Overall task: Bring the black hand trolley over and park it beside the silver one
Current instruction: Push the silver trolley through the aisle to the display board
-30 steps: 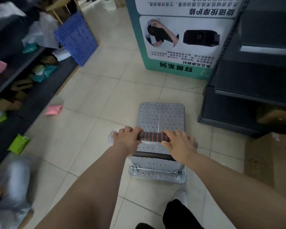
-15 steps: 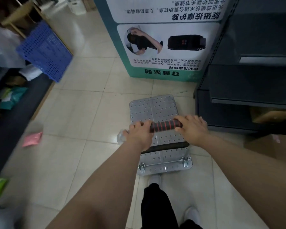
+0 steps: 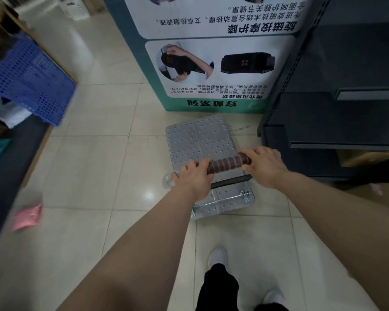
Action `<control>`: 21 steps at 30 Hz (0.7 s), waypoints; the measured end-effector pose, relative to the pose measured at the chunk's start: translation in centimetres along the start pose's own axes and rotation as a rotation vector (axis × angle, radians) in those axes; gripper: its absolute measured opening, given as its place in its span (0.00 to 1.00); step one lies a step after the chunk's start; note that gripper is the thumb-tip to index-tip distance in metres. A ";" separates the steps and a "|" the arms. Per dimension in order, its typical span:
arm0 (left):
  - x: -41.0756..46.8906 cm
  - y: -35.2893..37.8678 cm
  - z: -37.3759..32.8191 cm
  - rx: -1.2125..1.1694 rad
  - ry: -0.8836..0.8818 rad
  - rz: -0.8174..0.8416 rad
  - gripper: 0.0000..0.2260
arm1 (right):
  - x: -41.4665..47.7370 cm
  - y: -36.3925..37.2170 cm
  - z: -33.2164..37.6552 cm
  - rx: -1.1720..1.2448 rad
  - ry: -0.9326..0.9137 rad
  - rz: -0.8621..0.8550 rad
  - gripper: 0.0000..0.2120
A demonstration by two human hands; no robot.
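Observation:
A hand trolley with a silver perforated deck (image 3: 201,140) stands on the tiled floor in front of me. Its handle carries a black foam grip with red rings (image 3: 228,164). My left hand (image 3: 193,179) is closed around the left end of the grip. On the right end, my right hand (image 3: 265,166) is closed too. The deck's far edge is close to the base of a poster stand. No second trolley is in view.
A teal and white poster stand (image 3: 211,70) rises straight ahead. Dark metal shelving (image 3: 337,131) flanks the right, with a cardboard box (image 3: 368,157) beneath. A blue plastic crate (image 3: 29,81) leans at the left by low shelves, and a pink packet (image 3: 27,217) lies on the floor.
I have walked forward with the trolley, both hands staying on the grip. Its deck now sits near the poster stand's base and has swung slightly, rear end to the right.

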State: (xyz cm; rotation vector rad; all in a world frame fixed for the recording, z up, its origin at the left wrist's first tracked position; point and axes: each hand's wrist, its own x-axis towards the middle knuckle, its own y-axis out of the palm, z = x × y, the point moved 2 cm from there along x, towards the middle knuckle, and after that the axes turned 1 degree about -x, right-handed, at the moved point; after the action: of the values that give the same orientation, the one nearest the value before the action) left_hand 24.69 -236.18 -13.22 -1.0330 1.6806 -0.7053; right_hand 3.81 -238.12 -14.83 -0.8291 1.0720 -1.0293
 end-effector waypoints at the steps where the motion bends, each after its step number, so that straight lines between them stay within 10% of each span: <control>1: 0.0 -0.1 0.2 0.004 0.002 0.002 0.17 | 0.0 0.0 0.2 -0.002 0.000 0.007 0.19; 21: 0.5 -2.1 -1.6 0.163 0.141 -0.165 0.25 | -1.6 -0.6 2.0 -0.017 0.093 -0.113 0.33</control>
State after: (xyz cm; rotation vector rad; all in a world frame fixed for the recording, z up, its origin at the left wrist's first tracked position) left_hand 23.73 -237.65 -11.20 -1.0336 1.6384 -1.0261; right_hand 5.36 -236.66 -13.21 -0.8704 1.1242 -1.1648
